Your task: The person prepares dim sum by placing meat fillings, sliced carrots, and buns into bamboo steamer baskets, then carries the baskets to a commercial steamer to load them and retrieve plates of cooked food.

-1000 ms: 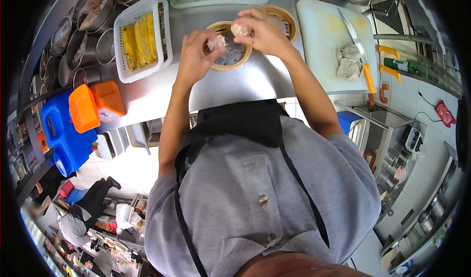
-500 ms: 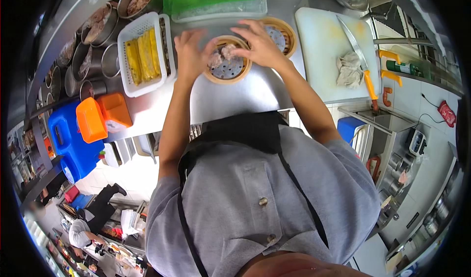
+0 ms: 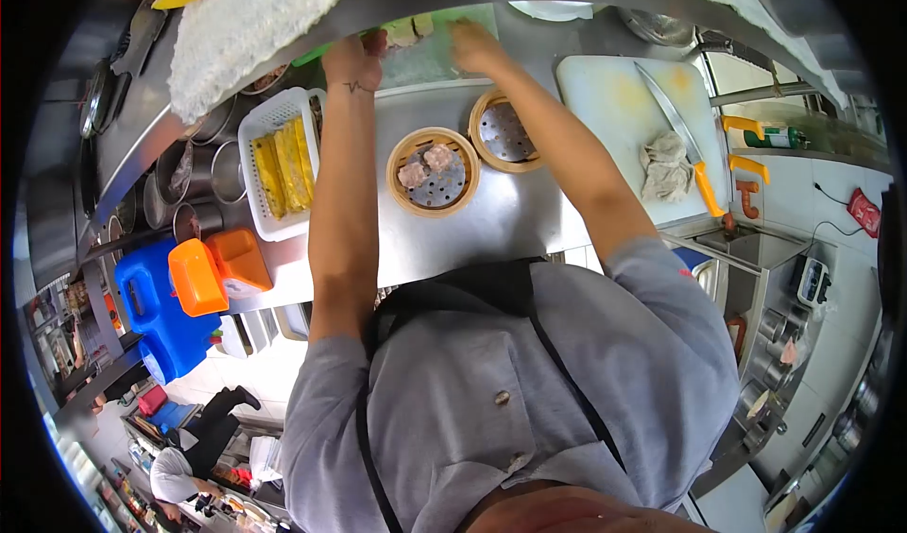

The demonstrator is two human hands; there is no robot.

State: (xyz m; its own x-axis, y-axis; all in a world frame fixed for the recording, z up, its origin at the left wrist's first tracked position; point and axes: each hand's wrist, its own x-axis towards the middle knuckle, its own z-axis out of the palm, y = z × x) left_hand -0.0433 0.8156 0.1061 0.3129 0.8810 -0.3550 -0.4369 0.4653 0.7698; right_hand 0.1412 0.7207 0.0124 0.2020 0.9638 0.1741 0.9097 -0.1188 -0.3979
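My left hand (image 3: 353, 61) is closed on the edge of a green cover (image 3: 310, 55) at the top of the view. Pale pieces (image 3: 408, 30) show in the clear container (image 3: 439, 60) beside it. My right hand (image 3: 479, 47) is over the container's right part, its fingertips too unclear to read. Nearer to me, a round bamboo steamer (image 3: 433, 210) with a perforated liner holds two lumps of pinkish filling (image 3: 412, 175). A second steamer (image 3: 504, 133) sits to its right, partly behind my right forearm, with no lumps visible.
On the left stand a white basket (image 3: 267, 228) of yellow rolls, metal pots and orange scoops (image 3: 198, 278). On the right, a cutting board (image 3: 605, 108) holds a knife (image 3: 669, 117) and a cloth (image 3: 666, 166). A shelf edge crosses the top. Another person (image 3: 179, 472) is at lower left.
The two lumps have gone from my hands into the near steamer. Both hands have moved forward to the container. The green cover has shifted left, uncovering pale pieces. The view has tilted.
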